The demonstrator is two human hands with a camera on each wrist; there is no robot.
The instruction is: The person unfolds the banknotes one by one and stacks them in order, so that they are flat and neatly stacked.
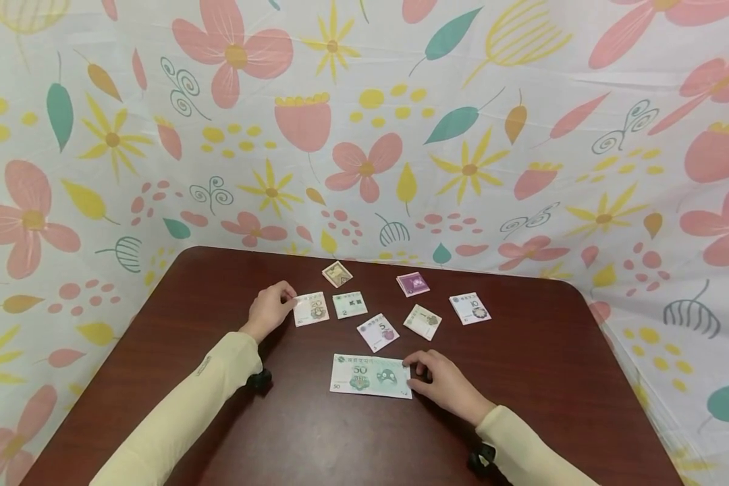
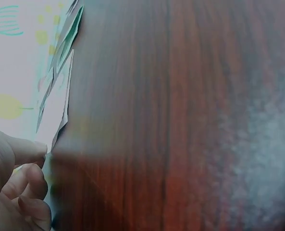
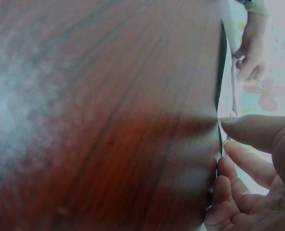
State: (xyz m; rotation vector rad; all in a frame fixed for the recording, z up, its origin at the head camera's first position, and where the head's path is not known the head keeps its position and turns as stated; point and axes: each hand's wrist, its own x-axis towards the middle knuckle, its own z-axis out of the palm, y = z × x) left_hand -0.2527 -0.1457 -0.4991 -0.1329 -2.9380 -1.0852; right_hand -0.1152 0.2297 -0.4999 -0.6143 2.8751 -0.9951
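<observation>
A green-and-white play banknote [image 1: 370,375] marked 50 lies unfolded at the table's front middle. My right hand [image 1: 448,386] holds its right edge, thumb and index fingertips at the margin; the right wrist view shows this hand [image 3: 257,163] with the lower fingers curled. Farther back on the left, my left hand [image 1: 270,312] pinches the left edge of a folded banknote [image 1: 311,309] marked 20. In the left wrist view, thumb and finger of that hand [image 2: 17,178] meet at the pale note's corner [image 2: 58,106].
Folded notes marked 2 [image 1: 349,305], 5 [image 1: 378,333], 1 [image 1: 422,322] and 10 [image 1: 470,308] lie on the brown table [image 1: 559,378]. Behind them are a brownish note [image 1: 337,274] and a purple note [image 1: 413,284]. A flower-patterned cloth [image 1: 364,135] hangs beyond the table's back edge.
</observation>
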